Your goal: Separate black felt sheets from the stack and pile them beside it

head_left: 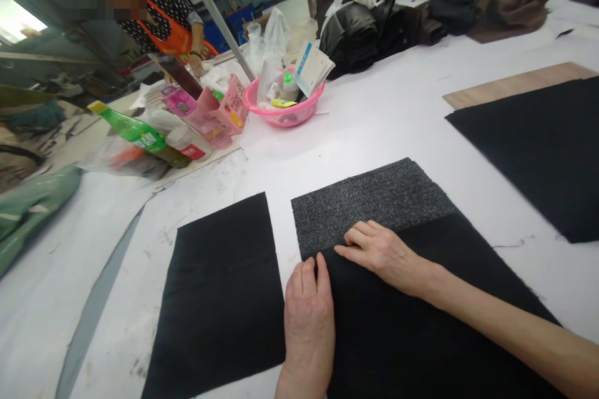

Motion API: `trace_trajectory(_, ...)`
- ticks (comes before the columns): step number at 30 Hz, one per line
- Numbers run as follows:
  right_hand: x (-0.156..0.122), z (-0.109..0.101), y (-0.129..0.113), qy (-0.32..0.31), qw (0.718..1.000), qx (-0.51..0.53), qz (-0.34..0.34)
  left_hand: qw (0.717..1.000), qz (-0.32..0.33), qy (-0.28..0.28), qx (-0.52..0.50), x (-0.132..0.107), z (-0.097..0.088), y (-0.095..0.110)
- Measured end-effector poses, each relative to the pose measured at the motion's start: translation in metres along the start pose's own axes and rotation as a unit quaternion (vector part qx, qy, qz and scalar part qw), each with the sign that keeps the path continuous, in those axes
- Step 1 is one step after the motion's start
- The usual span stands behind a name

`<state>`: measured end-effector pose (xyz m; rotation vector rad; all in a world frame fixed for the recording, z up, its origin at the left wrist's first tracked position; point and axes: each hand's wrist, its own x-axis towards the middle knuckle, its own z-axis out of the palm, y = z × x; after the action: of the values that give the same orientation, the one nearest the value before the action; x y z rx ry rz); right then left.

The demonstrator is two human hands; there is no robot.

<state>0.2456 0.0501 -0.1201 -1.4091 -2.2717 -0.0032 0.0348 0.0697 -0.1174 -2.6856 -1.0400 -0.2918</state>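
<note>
A black cloth piece (421,336) lies over a speckled dark grey piece (355,199), whose far part shows as a band beyond the black edge. My left hand (309,312) is at the black cloth's left corner, fingers close together and closed on its edge. A little to the right, my right hand (381,255) has its fingers curled and its thumb at the same edge, gripping the black cloth. The undersides of both hands are hidden. Left of my left hand lies a separate black panel (219,293), flat on the white table (374,131).
Another black panel (538,149) lies at right over a brown sheet (515,84). A pink basin (285,115) with small items, a green bottle (140,134) and pink boxes (229,106) stand farther back. Black bags (350,31) lie beyond. A person in an orange apron (163,37) stands behind.
</note>
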Motion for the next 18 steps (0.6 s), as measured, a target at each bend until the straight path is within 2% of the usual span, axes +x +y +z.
trace_trajectory(8, -0.01, -0.01, 0.012, -0.02, 1.0, 0.006, -0.021, 0.999, 0.009, -0.04, 0.008, 0.003, -0.006, 0.0)
trace_trajectory(18, -0.012, -0.008, 0.012, -0.02, 1.0, 0.001, -0.008, 0.997, 0.025, -0.059, 0.036, 0.008, -0.008, 0.002)
